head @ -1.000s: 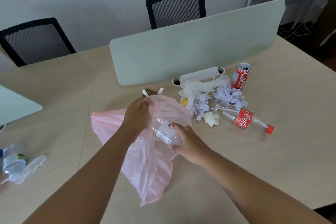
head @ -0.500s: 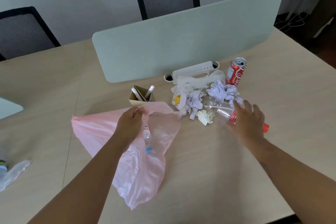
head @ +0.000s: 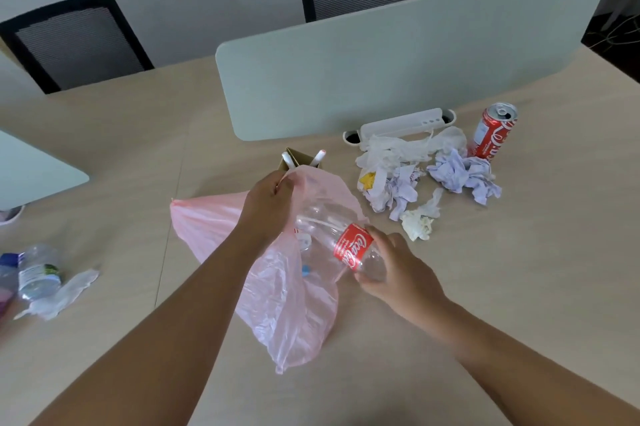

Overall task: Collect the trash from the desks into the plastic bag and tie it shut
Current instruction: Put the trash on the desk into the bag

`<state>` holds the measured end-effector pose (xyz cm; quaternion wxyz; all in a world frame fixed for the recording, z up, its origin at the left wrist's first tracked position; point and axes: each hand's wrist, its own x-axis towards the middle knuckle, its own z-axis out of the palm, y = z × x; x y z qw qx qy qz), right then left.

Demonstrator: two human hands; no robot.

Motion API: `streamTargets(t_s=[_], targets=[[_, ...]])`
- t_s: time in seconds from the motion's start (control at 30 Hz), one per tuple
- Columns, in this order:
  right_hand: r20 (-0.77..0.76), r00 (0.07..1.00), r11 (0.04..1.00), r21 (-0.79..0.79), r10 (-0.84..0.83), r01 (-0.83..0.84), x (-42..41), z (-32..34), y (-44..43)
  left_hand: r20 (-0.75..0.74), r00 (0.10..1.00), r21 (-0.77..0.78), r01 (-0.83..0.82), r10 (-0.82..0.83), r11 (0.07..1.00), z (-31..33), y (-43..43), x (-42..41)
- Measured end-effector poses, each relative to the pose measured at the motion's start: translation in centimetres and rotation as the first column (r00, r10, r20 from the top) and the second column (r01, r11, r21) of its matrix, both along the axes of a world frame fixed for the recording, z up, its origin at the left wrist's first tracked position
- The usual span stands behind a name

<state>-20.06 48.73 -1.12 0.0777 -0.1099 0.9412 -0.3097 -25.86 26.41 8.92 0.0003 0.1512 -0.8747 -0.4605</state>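
The tan table [head: 519, 287] carries everything. Behind the pink plastic bag [head: 277, 315] stands a pale green divider panel [head: 415, 55]. The bag lies mid-table, its mouth lifted by the left hand [head: 266, 207], whose fingers pinch the rim. At the bag's mouth the right hand [head: 398, 276] has its fingers wrapped round a clear Coca-Cola bottle [head: 349, 247], the bottle's far end inside the opening. Right of the bag lies a heap of crumpled paper [head: 398, 190]. Far left of the bag lies a crushed water bottle [head: 38, 271]. Farther right of the bag, beyond the paper, a Coca-Cola can [head: 493, 131] stands upright. Just behind the bag sits a cardboard pen holder [head: 298, 157].
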Motion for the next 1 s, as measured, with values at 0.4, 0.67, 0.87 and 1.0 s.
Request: streamTargets(t_s=[0.4,0.67,0.87,1.0], targets=[[0.125,0.924,0.901,-0.305,0.360,-0.309,-3.2,-1.3,-10.3,0.002,0.997,-0.006,0.080,-0.080,0.997,0.5,-1.4,-0.7],[0.303,0.941,0.806,-0.588,0.150,0.061,-4.0,-0.6,-9.2,0.013,0.998,-0.084,0.058,-0.057,0.995,-1.4,-4.1,-1.1],[-0.438,0.878,0.981,-0.081,-0.194,0.177,-9.3,-3.2,-2.0,0.023,0.998,-0.113,0.062,-0.060,0.992,-2.8,-4.1,-0.6],[-0.226,0.970,0.942,0.296,-0.094,0.161,-13.7,-4.5,0.9,0.032,0.998,-0.128,0.061,-0.058,0.990,-3.2,-4.2,-0.5]])
